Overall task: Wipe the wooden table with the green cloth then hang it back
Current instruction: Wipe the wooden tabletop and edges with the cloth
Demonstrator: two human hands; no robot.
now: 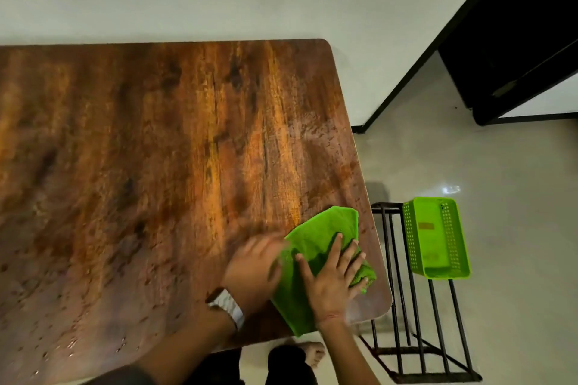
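Observation:
The green cloth [316, 234] lies spread on the near right corner of the wooden table [162, 150]. My right hand [333, 278] rests flat on top of the cloth with fingers spread. My left hand [255, 266], blurred and wearing a watch at the wrist, touches the cloth's left edge; whether it pinches the cloth is unclear. Water droplets and a damp sheen show on the tabletop.
A black metal rack [416, 306] stands on the tiled floor just right of the table, carrying a green plastic basket [434, 237]. A white wall runs behind the table. A dark doorway [516, 25] is at the upper right. My feet show below the table edge.

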